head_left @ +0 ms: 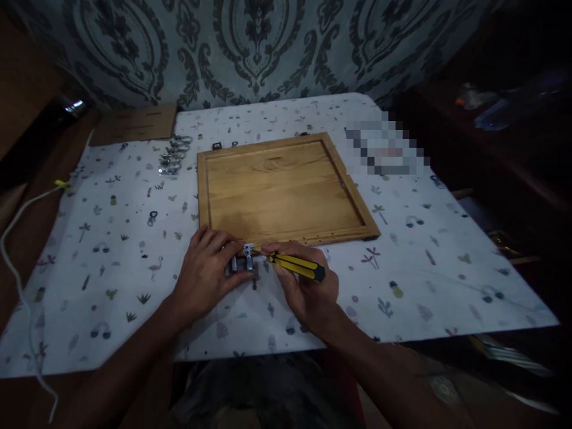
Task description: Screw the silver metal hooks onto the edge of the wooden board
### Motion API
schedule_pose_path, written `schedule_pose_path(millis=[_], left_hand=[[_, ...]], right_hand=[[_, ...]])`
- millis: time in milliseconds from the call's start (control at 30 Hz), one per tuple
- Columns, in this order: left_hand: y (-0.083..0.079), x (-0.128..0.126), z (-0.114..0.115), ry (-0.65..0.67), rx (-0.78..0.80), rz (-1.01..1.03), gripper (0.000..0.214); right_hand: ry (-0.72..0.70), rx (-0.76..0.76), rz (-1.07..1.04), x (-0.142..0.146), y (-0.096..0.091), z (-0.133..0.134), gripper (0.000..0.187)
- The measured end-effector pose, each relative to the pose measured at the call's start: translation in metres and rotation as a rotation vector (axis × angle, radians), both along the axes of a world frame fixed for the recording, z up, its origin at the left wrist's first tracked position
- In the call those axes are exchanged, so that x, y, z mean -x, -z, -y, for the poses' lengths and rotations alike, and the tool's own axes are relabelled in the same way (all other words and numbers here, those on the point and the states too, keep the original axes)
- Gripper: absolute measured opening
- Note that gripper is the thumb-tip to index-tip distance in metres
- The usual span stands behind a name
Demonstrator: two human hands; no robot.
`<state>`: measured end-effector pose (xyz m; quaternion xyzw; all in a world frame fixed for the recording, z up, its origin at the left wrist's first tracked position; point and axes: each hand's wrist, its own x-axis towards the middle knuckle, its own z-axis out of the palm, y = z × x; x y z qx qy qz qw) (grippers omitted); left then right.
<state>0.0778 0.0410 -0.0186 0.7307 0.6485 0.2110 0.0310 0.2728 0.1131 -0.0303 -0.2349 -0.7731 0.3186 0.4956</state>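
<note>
A framed wooden panel [274, 190] lies flat on the cloth-covered table. At its near edge, my left hand [210, 265] pinches a small shiny metal fitting [249, 257] between thumb and fingers; its exact kind is hard to make out. My right hand [308, 286] is wrapped round a screwdriver [297, 266] with a yellow and black handle. The tool points left toward the fitting, and its tip is hidden by my fingers. Several small dark holes or screws dot the panel's near frame, right of my hands.
Several shiny metal fittings [176, 154] lie in a row at the back left, near a cardboard piece [134, 124]. A dark clip [217, 146] sits behind the panel. A white cable [18, 274] runs down the left side. A blurred-out item [386, 149] lies at the back right.
</note>
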Motion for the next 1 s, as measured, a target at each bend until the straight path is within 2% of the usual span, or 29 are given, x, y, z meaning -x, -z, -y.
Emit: schedule_pose_path(millis=[500, 1000], left_hand=[[0.0004, -0.0005, 0.0004, -0.013, 0.02, 0.002, 0.036], [0.0022, -0.0011, 0.0007, -0.013, -0.01, -0.044, 0.045]], right_hand=[[-0.018, 0.026, -0.069, 0.0018, 0.0018, 0.0005, 0.032], [-0.017, -0.031, 0.037, -0.0002, -0.0021, -0.0014, 0.029]])
